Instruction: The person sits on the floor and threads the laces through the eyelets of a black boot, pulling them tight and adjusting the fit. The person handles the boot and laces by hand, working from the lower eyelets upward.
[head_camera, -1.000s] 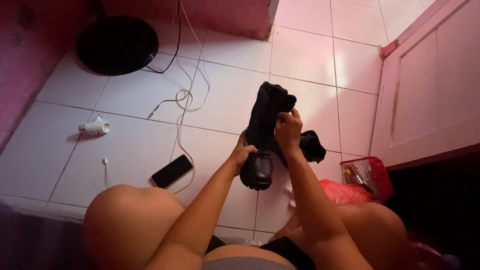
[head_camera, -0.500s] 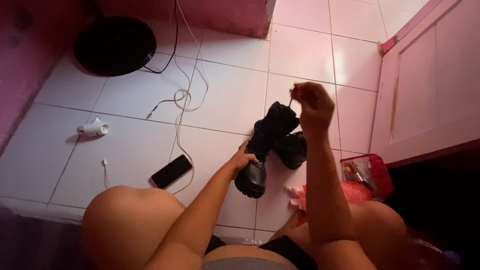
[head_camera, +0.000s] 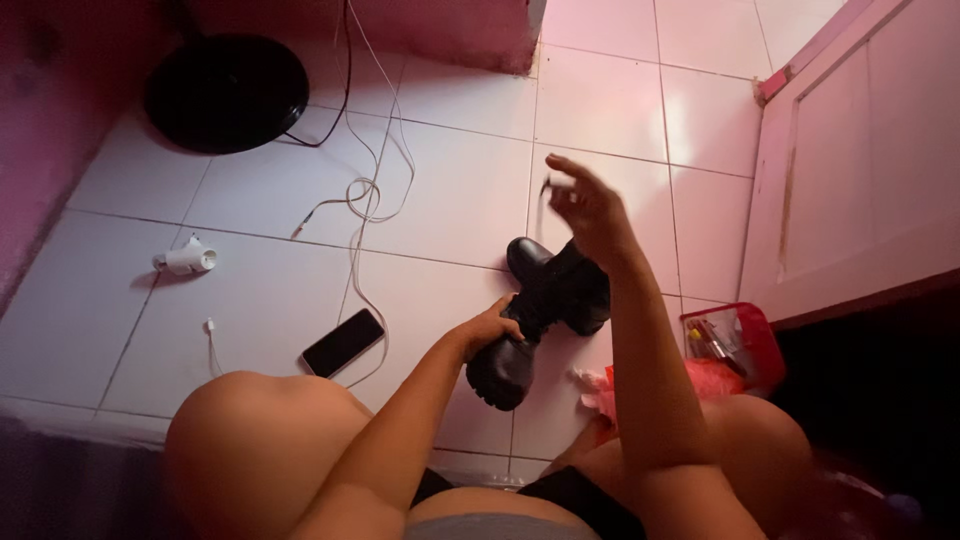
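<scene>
Boot (head_camera: 503, 362): black, lying on the tiled floor (head_camera: 260, 290) ahead of the knees, toe nearest the person, long axis running away and to the right, touching a second boot (head_camera: 560, 285) behind it. Left hand (head_camera: 487, 330): nearer, curling around the boot's ankle. Right hand (head_camera: 590, 208): hovering above, fingers loosely spread; whether it is pinching a lace, cannot tell.

White tiled floor (head_camera: 450, 190) carries black boots (head_camera: 545, 300), a phone (head_camera: 344, 342), white cables (head_camera: 372, 190), a red basket (head_camera: 735, 345).
</scene>
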